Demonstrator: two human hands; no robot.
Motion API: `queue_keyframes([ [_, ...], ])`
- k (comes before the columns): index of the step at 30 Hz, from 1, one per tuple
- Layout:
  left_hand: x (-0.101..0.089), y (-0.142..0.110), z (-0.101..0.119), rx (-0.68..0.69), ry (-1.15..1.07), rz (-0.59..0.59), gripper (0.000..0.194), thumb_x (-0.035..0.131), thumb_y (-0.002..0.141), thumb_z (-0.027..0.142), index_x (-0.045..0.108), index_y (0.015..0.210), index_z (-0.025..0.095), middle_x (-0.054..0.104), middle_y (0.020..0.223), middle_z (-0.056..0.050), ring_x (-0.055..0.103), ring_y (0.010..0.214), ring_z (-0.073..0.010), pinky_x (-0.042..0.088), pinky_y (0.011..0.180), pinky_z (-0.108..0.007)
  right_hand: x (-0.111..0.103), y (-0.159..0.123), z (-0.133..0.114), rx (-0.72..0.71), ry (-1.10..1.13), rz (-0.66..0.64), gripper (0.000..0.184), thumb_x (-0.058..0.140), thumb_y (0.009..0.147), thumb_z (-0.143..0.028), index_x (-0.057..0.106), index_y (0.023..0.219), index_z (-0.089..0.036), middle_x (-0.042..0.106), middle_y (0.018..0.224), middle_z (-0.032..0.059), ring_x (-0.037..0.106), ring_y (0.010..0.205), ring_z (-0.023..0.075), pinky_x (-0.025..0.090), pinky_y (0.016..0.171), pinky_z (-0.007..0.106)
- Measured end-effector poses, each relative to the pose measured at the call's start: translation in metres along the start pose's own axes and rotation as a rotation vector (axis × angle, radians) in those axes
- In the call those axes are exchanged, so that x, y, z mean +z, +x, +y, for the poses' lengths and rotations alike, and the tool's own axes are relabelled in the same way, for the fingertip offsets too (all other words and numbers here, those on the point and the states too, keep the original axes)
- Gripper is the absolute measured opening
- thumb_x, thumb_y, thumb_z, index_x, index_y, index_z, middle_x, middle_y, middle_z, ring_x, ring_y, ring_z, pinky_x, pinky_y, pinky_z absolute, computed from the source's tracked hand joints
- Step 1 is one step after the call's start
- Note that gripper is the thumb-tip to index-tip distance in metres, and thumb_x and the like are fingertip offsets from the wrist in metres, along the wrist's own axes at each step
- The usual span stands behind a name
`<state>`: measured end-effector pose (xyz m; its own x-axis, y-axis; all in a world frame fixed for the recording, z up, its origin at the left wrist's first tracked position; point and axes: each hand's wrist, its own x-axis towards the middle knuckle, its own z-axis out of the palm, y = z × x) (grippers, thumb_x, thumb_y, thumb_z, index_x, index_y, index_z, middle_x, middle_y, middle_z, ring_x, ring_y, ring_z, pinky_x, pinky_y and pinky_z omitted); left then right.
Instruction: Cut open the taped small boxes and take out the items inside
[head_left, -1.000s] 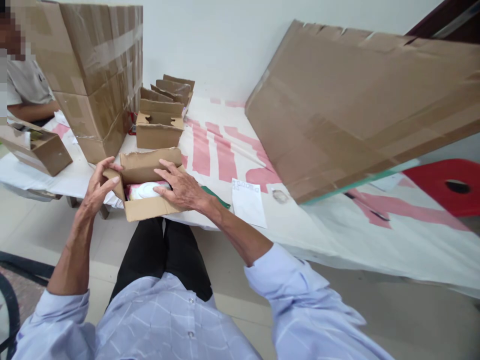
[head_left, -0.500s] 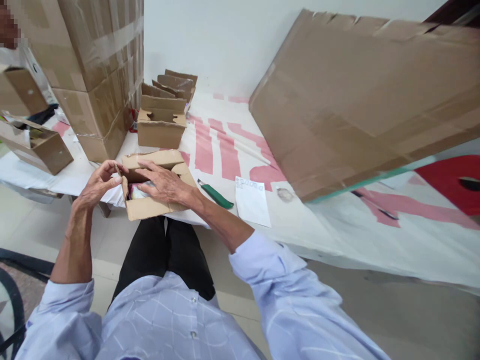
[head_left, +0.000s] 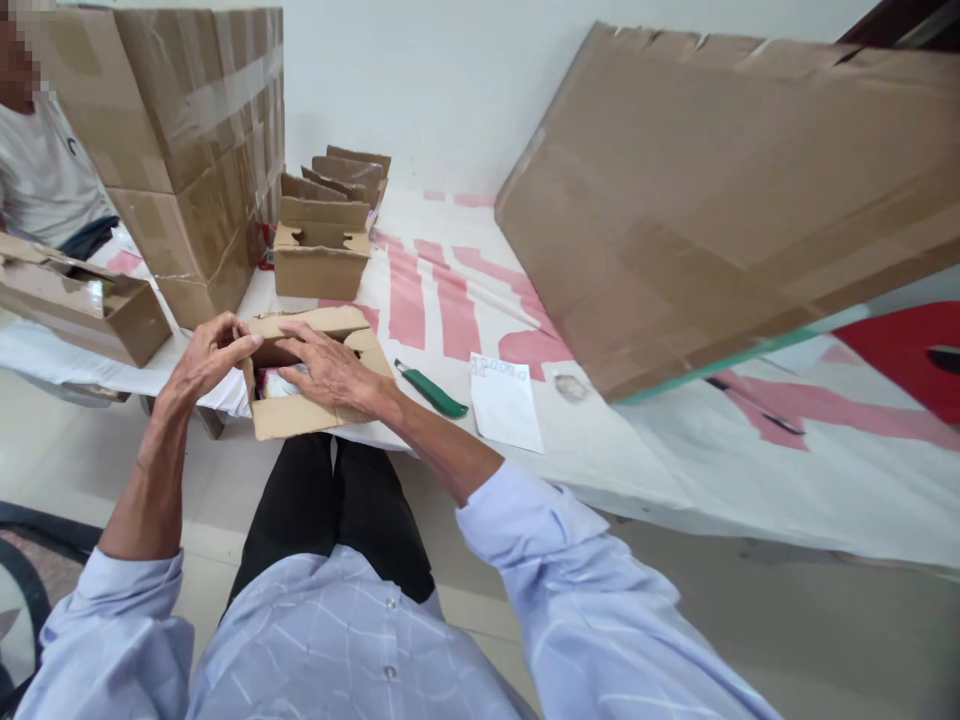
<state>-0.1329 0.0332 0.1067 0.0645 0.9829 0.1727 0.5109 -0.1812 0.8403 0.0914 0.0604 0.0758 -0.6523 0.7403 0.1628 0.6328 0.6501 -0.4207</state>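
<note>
Near the table's front edge sits a small cardboard box (head_left: 289,422) with its top flaps up. My left hand (head_left: 206,362) is at the box's left end, thumb and fingers pinching the side flap there. My right hand (head_left: 334,375) reaches over the opening with its fingers spread, the fingertips inside the box. Under them a pink and white packaged item (head_left: 271,383) shows in part; the rest is hidden by the hand and the walls. Right of the box lies a green utility knife (head_left: 433,392), beside a white paper sheet (head_left: 507,405) with handwriting.
Taped cartons (head_left: 187,160) are stacked at the left, with open small boxes (head_left: 321,270) beside them. A large cardboard sheet (head_left: 720,210) leans at the right near a red stool (head_left: 907,350). A co-worker (head_left: 49,170) sits far left behind another open box (head_left: 97,310).
My right hand has shifted left over the box opening, covering more of the item and uncovering the green utility knife. At far left, the co-worker's box has come closer.
</note>
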Motion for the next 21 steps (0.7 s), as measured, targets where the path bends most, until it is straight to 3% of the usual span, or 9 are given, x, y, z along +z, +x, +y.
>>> queue_keyframes([
  [4,0.001,0.021,-0.002,0.017,0.005,-0.029,0.023,0.070,0.075,0.042,0.067,0.083,0.021,0.059,0.070,0.002,0.053,0.070,-0.0168,0.043,0.067,-0.029,0.001,0.000,0.001,0.087,-0.077,0.071,0.043,0.056,0.107,-0.037,0.066,0.147,-0.024,0.047,0.171,0.0113,0.052,0.150,0.0383,0.050,0.121,0.064],
  [8,-0.005,0.043,0.008,-0.123,0.078,-0.095,0.017,0.069,0.067,0.029,0.070,0.081,0.021,0.064,0.068,0.000,0.059,0.066,-0.0184,0.047,0.064,-0.030,0.000,0.005,0.003,0.106,-0.162,0.110,0.036,0.057,0.106,-0.036,0.071,0.137,-0.023,0.057,0.159,0.0145,0.055,0.140,0.0408,0.048,0.118,0.068],
  [12,-0.008,0.065,0.035,-0.271,0.382,-0.262,0.017,0.068,0.069,0.022,0.072,0.086,0.018,0.069,0.068,-0.003,0.067,0.065,-0.0213,0.052,0.064,-0.030,0.001,0.012,0.003,0.051,-0.239,0.131,0.031,0.061,0.106,-0.040,0.072,0.126,-0.021,0.063,0.145,0.0174,0.049,0.139,0.0427,0.041,0.120,0.068],
  [15,-0.004,0.082,0.054,-0.369,0.654,-0.457,0.008,0.074,0.074,0.021,0.071,0.079,0.015,0.066,0.057,-0.004,0.067,0.060,-0.0211,0.052,0.064,-0.029,0.000,0.015,0.003,0.011,-0.279,0.134,0.034,0.061,0.106,-0.036,0.067,0.134,-0.019,0.061,0.143,0.0183,0.047,0.139,0.0396,0.038,0.120,0.062],
  [17,0.000,0.091,0.062,-0.418,0.789,-0.566,0.012,0.077,0.078,0.020,0.069,0.074,0.013,0.063,0.050,-0.004,0.065,0.058,-0.0199,0.053,0.065,-0.028,0.000,0.017,0.004,0.003,-0.273,0.114,0.037,0.061,0.106,-0.034,0.062,0.141,-0.020,0.058,0.145,0.0180,0.048,0.137,0.0368,0.040,0.117,0.058],
  [21,0.004,0.096,0.067,-0.470,0.807,-0.645,0.022,0.075,0.085,0.017,0.066,0.066,0.011,0.064,0.049,-0.007,0.066,0.057,-0.0208,0.056,0.069,-0.031,-0.001,0.021,0.007,0.010,-0.256,0.072,0.038,0.062,0.107,-0.034,0.062,0.144,-0.024,0.055,0.148,0.0169,0.048,0.137,0.0365,0.040,0.115,0.058],
])
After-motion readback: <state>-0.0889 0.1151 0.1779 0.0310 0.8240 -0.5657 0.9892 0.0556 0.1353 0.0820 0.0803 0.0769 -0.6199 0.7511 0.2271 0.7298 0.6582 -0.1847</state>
